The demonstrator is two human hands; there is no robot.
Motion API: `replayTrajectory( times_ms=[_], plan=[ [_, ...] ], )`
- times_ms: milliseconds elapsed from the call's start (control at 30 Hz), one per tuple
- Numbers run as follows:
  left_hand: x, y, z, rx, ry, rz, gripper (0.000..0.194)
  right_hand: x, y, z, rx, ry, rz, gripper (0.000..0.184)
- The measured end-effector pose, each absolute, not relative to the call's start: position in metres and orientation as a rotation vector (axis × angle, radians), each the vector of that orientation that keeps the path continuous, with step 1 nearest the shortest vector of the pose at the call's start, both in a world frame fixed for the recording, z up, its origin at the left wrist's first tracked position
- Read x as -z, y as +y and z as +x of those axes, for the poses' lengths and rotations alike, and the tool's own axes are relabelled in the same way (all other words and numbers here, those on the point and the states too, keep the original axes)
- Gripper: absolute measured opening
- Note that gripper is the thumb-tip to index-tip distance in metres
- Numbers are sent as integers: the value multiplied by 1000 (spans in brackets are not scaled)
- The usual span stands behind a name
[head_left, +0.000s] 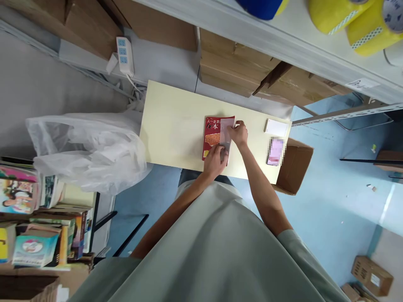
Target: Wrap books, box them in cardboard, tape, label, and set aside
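A red book [209,140] with Chinese lettering and an orange panel lies on the cream tabletop [176,121], close to its front edge. A pale, see-through sheet [225,127] covers the right part of its cover. My left hand [215,161] rests at the book's lower edge, fingers curled over the book and the sheet. At the upper right edge, my right hand [239,133] has thumb and fingers pinched on the sheet. The exact grip of the left fingertips is partly hidden.
A phone [276,151] and a white box [276,127] lie at the table's right end, beside an open carton [294,167]. Plastic bags [91,151] bunch up at the left, above stacked books [36,247]. Tape rolls [371,29] sit on the shelf overhead.
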State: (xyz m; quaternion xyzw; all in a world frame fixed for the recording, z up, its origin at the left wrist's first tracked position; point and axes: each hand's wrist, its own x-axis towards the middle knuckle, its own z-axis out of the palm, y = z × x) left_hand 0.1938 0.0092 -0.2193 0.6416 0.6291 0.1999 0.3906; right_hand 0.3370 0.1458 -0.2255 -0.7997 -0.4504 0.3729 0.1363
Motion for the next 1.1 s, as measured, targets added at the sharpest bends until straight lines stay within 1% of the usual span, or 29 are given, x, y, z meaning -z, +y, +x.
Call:
replayTrajectory(
  times_ms=[33, 100, 133, 167, 300, 400, 433, 467, 500, 567, 633, 700, 767, 900, 1000, 1100],
  plan=[
    [214, 6, 193, -511, 1615, 1629, 32, 223, 148, 331, -1075, -1310, -2299, 40],
    [205, 1, 187, -516, 1630, 1653, 60, 217, 151, 319, -1081, -1331, -2269, 45],
    [202, -2, 183, -523, 1637, 1665, 66, 214, 153, 312, -1087, -1346, -2260, 48],
    [200, -4, 179, -535, 1644, 1667, 66, 212, 155, 306, -1094, -1363, -2258, 52],
    [198, -13, 154, -629, 1653, 1535, 48, 203, 162, 290, -1145, -1475, -2232, 72],
    [197, -19, 135, -710, 1699, 1317, 41, 192, 169, 289, -1163, -1670, -2019, 90],
    [197, -21, 129, -727, 1719, 1242, 40, 187, 173, 290, -1137, -1759, -1916, 92],
    [196, -23, 123, -741, 1730, 1176, 38, 180, 177, 291, -1096, -1854, -1811, 89],
    [195, -25, 118, -754, 1731, 1124, 36, 173, 182, 291, -1048, -1952, -1714, 82],
    [192, -28, 108, -773, 1716, 1068, 30, 160, 195, 289, -976, -2142, -1563, 60],
    [189, -30, 98, -786, 1715, 1065, 25, 151, 211, 281, -976, -2320, -1464, 42],
    [187, -33, 90, -800, 1752, 1102, 25, 150, 227, 270, -1039, -2472, -1390, 31],
    [185, -36, 82, -804, 1782, 1152, 26, 156, 244, 258, -1117, -2566, -1330, 30],
    [192, -42, 69, -800, 1756, 1196, 30, 185, 272, 227, -1242, -2667, -1221, 43],
    [210, -43, 57, -792, 1785, 1128, 29, 211, 281, 190, -1383, -2769, -1138, 45],
    [236, -40, 41, -612, 1876, 1021, 24, 232, 277, 152, -1460, -2891, -1089, 48]
  ],
)
